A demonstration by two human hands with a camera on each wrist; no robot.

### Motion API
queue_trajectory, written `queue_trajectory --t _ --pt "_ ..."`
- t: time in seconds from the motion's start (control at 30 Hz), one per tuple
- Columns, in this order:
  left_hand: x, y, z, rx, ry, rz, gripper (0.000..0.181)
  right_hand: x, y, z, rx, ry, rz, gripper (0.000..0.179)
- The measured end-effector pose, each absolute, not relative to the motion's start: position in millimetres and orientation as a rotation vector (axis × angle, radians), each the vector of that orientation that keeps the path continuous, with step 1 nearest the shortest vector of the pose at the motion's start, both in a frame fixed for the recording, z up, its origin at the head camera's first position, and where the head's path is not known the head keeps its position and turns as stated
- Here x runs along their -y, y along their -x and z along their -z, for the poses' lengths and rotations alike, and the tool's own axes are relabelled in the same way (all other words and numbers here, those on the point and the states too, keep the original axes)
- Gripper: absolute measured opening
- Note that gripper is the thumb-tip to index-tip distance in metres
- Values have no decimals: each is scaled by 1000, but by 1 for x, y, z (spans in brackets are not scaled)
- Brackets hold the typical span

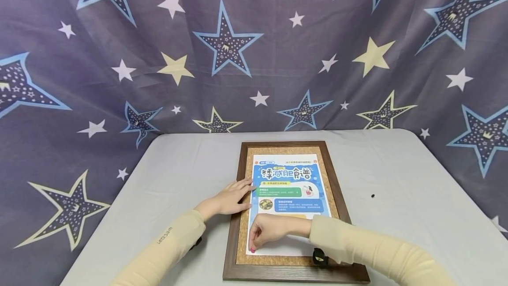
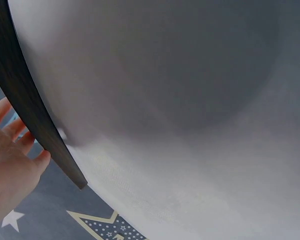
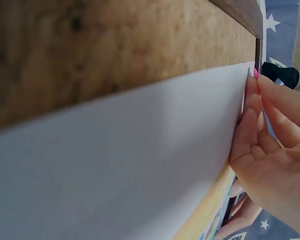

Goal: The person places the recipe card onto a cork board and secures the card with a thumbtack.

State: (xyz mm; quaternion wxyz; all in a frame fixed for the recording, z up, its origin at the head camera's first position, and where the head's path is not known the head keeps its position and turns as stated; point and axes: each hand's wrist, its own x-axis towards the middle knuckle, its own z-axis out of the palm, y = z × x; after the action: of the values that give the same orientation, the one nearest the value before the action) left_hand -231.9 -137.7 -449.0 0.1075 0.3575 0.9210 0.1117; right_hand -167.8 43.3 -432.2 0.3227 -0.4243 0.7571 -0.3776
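A printed poster (image 1: 293,242) with blue and green panels lies on a cork board (image 1: 274,260) in a dark wooden frame (image 1: 293,272). My right hand (image 1: 270,227) pinches a small pink push pin (image 1: 253,250) between thumb and fingertips at the poster's lower left corner. In the right wrist view, the pink pin (image 3: 255,73) shows right at the paper's corner, mostly covered by fingertips. With fingers spread, my left hand (image 1: 230,197) rests across the frame's left side, its fingertips on the poster's left edge. The left wrist view shows that hand (image 2: 15,155) beside the frame (image 2: 35,107).
Small orange dots mark the poster's two top corners. A small black object (image 1: 372,196) lies on the pale-covered table (image 1: 401,167) to the right of the board. Behind the table hangs a star-patterned curtain (image 1: 278,56), which also runs down both sides.
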Motion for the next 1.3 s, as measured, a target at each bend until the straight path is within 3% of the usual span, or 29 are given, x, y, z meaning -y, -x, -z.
queue_trajectory --t 1.3 --pt "138 233 450 -2703 -1076 -361 55 -46 170 438 -2048 1251 982 6"
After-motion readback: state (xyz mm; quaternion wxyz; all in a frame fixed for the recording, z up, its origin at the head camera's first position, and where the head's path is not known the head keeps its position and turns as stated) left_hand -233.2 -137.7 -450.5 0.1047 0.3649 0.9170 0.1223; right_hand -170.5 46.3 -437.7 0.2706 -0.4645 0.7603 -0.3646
